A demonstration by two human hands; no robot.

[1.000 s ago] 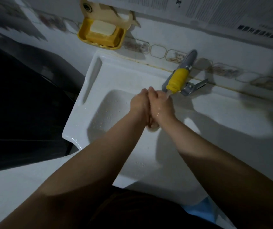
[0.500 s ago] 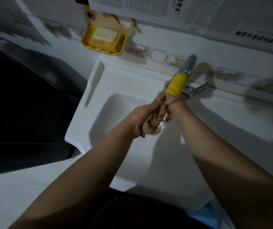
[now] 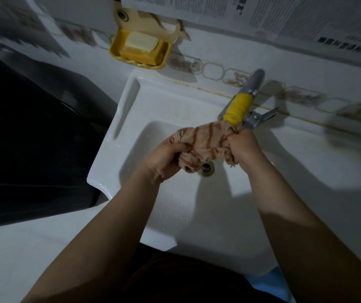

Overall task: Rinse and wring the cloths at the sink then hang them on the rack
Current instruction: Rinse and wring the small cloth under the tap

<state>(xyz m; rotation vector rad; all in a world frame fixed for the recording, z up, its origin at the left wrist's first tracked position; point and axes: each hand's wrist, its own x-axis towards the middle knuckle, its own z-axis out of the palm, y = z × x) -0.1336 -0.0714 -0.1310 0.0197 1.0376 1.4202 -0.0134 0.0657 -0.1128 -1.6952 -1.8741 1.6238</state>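
A beige cloth with reddish-brown stripes (image 3: 205,141) is stretched between my two hands over the white sink basin (image 3: 175,204), just above the drain (image 3: 207,168). My left hand (image 3: 166,160) grips its lower left end, fingers curled round the bunched fabric. My right hand (image 3: 244,146) grips the upper right end, right under the spout of the grey tap (image 3: 246,99) with its yellow sleeve. Part of the cloth hangs bunched below my hands. No rack is in view.
A yellow soap dish (image 3: 141,50) with a bar of soap hangs on the tiled wall above the sink's left corner. A dark object (image 3: 33,138) fills the left side. A white counter edge (image 3: 33,248) lies at the lower left.
My hands were pressed together under the tap; they have moved apart, and the striped cloth is now drawn out between them.
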